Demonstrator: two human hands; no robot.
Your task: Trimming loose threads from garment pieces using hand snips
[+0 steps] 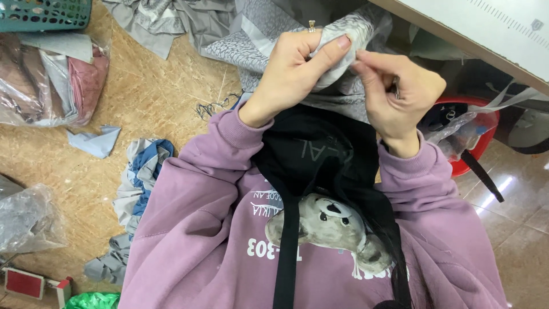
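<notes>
— While you are looking down like that, what are your hands doing?

— I am holding a piece of grey patterned fabric [349, 31] up in front of my chest. My left hand [294, 71] is curling shut around a bunched fold of it, with the thumb lying along the top edge and pressing the cloth against my fingers. My right hand [397, 94] is closing in a pinch just beside that thumb, fingertips meeting on the same edge of the cloth.

— Is the right hand carrying anything else?

— Something small and dark is showing between its fingers, but I cannot tell what it is.

— Where is the rest of the fabric sitting?

— It is trailing down from my hands over my lap, behind a black apron [320, 154] that is hanging over my purple sweatshirt [189, 229]. More grey cloth [171, 17] is lying on the floor beyond it.

— What is lying around you?

— To my left, scraps of blue and grey cloth [140, 171] are sitting in a heap on the wooden floor [148, 91], and a clear plastic bag of folded pink and grey fabric [54, 80] is resting farther off, near a teal basket [46, 12]. To my right, a red bin [477, 143] is standing beneath the edge of a white desk [486, 34], with clear plastic spilling out of it.
</notes>
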